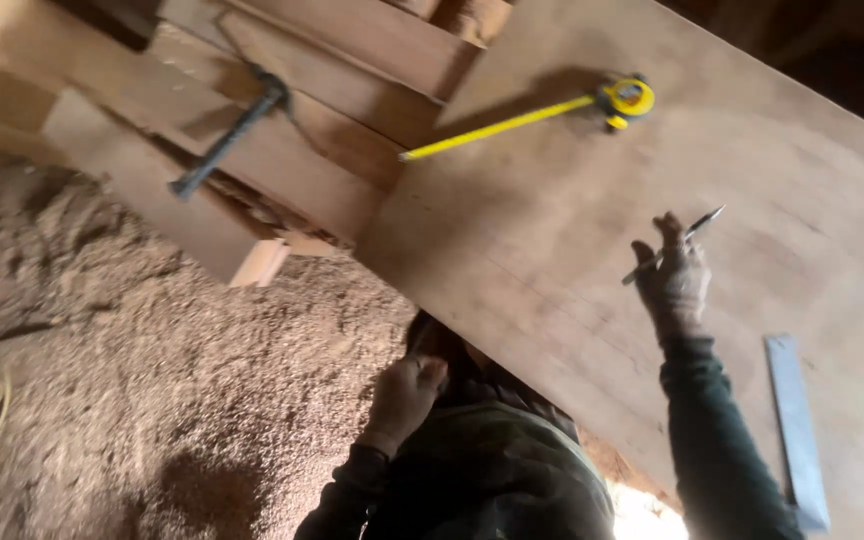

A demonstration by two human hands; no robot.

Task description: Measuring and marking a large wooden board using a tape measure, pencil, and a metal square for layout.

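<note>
One broad, pale brown plywood sheet [552,240] serves as the surface, slanting across a workshop whose floor is thick with sawdust [152,380]. Beyond the sheet's far edge lie stacked timber planks [282,150] with one dark metal hammer [227,135] resting on them. On the sheet, the right hand [674,280] pinches one thin pencil [674,243] between closed fingers. One yellow tape measure [624,98], blade extended, lies well beyond that hand; one grey steel ruler [795,430] lies beside the forearm. Below the sheet's near edge, the left hand [407,392] is curled into an empty fist.
</note>
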